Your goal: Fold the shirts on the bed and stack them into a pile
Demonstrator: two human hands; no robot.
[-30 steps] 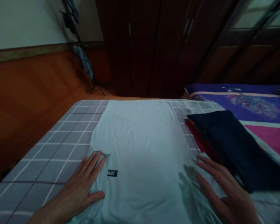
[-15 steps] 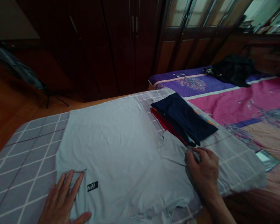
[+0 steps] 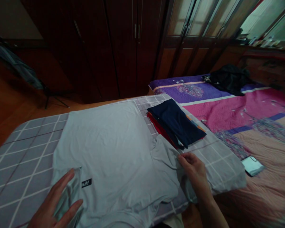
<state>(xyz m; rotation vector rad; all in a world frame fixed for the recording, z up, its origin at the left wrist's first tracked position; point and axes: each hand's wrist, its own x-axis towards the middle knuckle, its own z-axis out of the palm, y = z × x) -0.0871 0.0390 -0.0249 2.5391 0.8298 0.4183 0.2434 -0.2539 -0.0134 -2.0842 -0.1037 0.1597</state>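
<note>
T-shirt [image 3: 106, 158], pale grey, one: laid out flat, loosely creased, on the tabletop [image 3: 21, 158], grey with white checks. Label [image 3: 86, 183], black with white lettering: on the shirt's near left part, beside the left sleeve [image 3: 65, 198].

Left hand [image 3: 46, 209]: over the shirt's left sleeve; fingers extended and parted from the thumb, gripping nothing, sleeve cloth showing between. Contact with the cloth: cannot be told.

Right hand [image 3: 194, 167]: at the shirt's right side; fingers pinched on the outer edge of the right sleeve [image 3: 165, 152], some cloth hanging below the hand.

Navy garment [image 3: 177, 122], folded: right of the shirt, near its right sleeve, lying on a red garment [image 3: 157, 125].

Bed [image 3: 211, 114], cover in purple, pink and peach: well to the right of the shirt. Upon it, black garment [image 3: 228, 79], heaped, and phone-like item [image 3: 253, 165], pale.

Wardrobe [image 3: 123, 63], dark red-brown: beyond the shirt's far edge. Stand [image 3: 47, 91], draped with blue-grey cloth [image 3: 16, 68]: beyond the shirt, to its left.
</note>
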